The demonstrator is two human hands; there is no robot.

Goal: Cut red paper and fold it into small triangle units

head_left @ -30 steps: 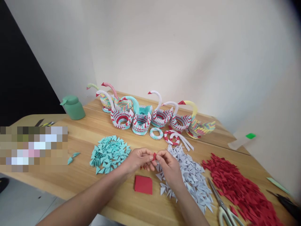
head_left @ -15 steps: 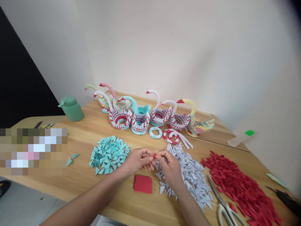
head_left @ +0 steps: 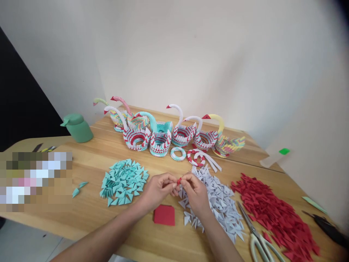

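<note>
- Pixelated patch (head_left: 35, 182), contents unreadable.
- Teal triangles (head_left: 125, 182) heaped on table.
- Left hand (head_left: 159, 187) pinching small red piece (head_left: 179, 181), held between both hands.
- Red paper (head_left: 164, 215) lying nearer.
- Right hand (head_left: 195, 190) pinching same piece.
- Pale triangles (head_left: 222, 207), scissors (head_left: 253, 231), red triangles (head_left: 278, 214) rightward.

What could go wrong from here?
The tiny red paper piece, pinched between the left grip and right grip, might slip or crease.
The right forearm crosses over the pale pile and could scatter it.
A sideways sweep might knock the scissors beside the red pile.
</note>
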